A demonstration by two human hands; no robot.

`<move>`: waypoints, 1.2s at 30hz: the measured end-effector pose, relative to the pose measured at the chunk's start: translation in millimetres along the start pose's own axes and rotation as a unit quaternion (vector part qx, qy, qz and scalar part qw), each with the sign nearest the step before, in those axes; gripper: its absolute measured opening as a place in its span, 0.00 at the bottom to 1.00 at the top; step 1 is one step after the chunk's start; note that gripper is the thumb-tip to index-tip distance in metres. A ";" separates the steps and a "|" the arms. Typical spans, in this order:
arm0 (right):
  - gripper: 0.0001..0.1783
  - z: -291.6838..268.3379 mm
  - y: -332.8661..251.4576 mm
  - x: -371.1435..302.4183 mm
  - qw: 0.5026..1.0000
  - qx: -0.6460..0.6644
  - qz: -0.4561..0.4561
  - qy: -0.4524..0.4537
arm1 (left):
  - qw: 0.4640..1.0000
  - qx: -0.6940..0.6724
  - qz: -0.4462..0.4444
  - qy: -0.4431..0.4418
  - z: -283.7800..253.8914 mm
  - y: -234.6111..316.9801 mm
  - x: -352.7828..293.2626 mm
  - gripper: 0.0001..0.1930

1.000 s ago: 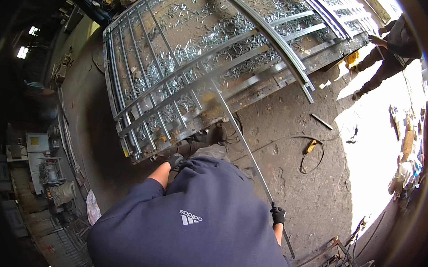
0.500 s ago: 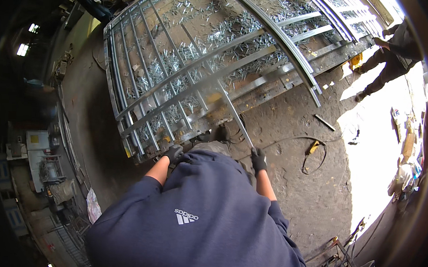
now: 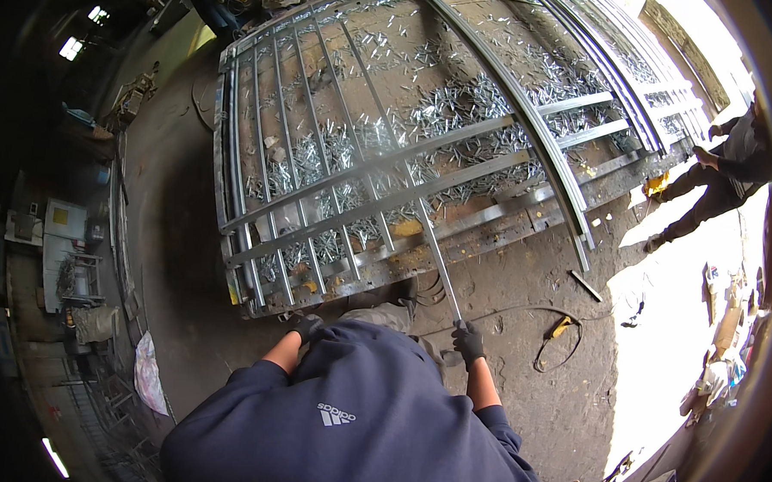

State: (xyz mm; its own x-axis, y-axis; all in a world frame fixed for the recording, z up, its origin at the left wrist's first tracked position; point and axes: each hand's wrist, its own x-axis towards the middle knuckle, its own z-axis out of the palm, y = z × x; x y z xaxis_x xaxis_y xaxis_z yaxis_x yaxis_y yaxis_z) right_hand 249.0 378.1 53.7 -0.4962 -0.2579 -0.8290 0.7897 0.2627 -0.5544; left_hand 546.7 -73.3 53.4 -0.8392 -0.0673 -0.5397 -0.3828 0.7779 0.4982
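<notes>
Note pale stripe logo point(image 3: 335, 416) with short lettering, tilted, on dark blue sweatshirt point(image 3: 325, 449) at bottom centre. See yellow label-like patch point(image 3: 60, 216) on white cabinet point(image 3: 62, 253) at left of frame; too small to read. Add crumpled pale bag point(image 3: 149, 377), lower left; can't tell contents.

Log big worktable point(image 3: 481, 236) across upper middle, strewn with shiny metal offcuts point(image 3: 461, 111), dense around centre. See slim bars point(image 3: 283, 107) laid out at left of it, crossed by two flat rails point(image 3: 363, 175).

Find slim metal bar point(image 3: 441, 267) at centre, slanting down off table, past near edge. Clamped round lower end with right hand point(image 3: 468, 341), dark-gloved. Place left hand point(image 3: 306, 325), also gloved, just by near table edge, left of centre; can't tell whether gripping anything. Mark hands as well apart.

Follow near edge from lower left, rising toward right; see long rail bundle point(image 3: 565, 184) poking past it right of centre. Log concrete floor point(image 3: 525, 411) between sweatshirt and sunlit strip point(image 3: 660, 287) at right, with yellow-ended cable point(image 3: 559, 328) looped there and short metal piece point(image 3: 586, 286) near table. Mark co-worker point(image 3: 724, 182) at right rim, close to table corner.
</notes>
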 end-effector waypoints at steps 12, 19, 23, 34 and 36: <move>0.22 95.7 -85.2 65.6 0.980 -0.092 -0.125 0.125 | 0.985 -0.091 -0.142 0.032 -14.3 -20.0 13.6 0.14; 0.21 96.4 -77.6 61.7 0.978 -0.094 -0.150 0.115 | 0.963 -0.169 -0.207 0.027 -29.0 -26.2 27.4 0.22; 0.23 97.8 -82.1 60.8 0.980 -0.080 -0.140 0.117 | 0.925 -0.295 -0.236 0.030 -30.9 -23.9 30.5 0.24; 0.23 100.9 -78.3 65.0 0.977 -0.069 -0.136 0.152 | 0.850 -0.430 -0.305 0.021 -53.1 -20.8 27.0 0.20; 0.23 98.2 -75.5 65.9 0.978 -0.068 -0.139 0.140 | 0.839 -0.450 -0.304 0.038 -54.8 -22.6 22.0 0.19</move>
State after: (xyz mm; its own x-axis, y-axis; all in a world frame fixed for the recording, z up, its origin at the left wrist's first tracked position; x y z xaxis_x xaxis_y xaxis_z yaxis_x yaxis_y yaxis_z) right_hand 192.2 250.0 48.1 -0.7795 -0.0765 -0.6218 0.5642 0.3456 -0.7498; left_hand 515.8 -126.6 67.4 -0.3913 -0.3476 -0.8521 -0.8572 -0.1990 0.4749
